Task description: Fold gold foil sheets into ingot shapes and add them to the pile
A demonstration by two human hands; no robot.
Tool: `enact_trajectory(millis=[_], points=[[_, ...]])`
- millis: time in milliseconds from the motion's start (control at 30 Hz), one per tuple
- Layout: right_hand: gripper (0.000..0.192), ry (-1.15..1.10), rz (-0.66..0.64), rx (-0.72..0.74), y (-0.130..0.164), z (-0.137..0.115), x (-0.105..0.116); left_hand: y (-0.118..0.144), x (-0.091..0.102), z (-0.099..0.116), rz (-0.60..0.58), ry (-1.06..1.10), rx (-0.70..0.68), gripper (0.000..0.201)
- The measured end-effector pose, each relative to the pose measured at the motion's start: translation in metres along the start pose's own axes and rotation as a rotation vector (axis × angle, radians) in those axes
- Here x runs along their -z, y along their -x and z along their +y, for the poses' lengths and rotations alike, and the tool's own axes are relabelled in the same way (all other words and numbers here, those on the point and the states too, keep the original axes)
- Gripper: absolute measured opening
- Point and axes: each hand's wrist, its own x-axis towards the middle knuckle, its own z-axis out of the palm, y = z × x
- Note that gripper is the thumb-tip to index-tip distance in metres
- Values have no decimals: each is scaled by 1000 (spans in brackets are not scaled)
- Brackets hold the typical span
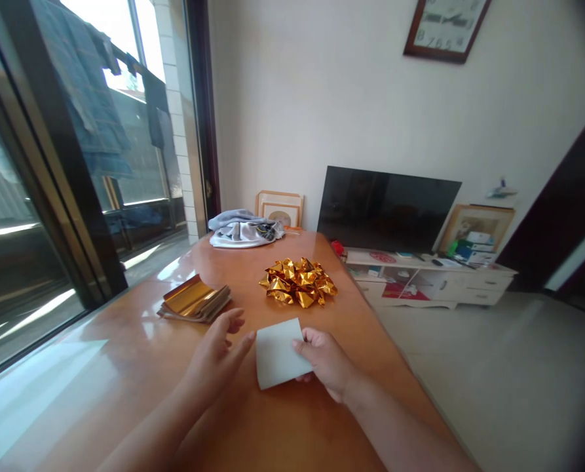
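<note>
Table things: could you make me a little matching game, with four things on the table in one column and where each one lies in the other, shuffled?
Things
1. white sheet
2. stack of gold foil sheets
3. heap of folded gold pieces
4. grey cloth bundle

Places
A. far end of the table, near the window corner
B. pinched at its right edge by the right hand, with the left hand just beside it
C. left of the middle, beyond the left hand
D. middle of the table, beyond the white sheet

Pairs: 1-B, 2-C, 3-D, 4-A
</note>
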Motion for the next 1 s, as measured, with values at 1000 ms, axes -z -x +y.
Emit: enact_trajectory(millis=[1000], points=[[5,999,-171,356,22,-15,14,14,-9,17,-539,-443,-341,15]])
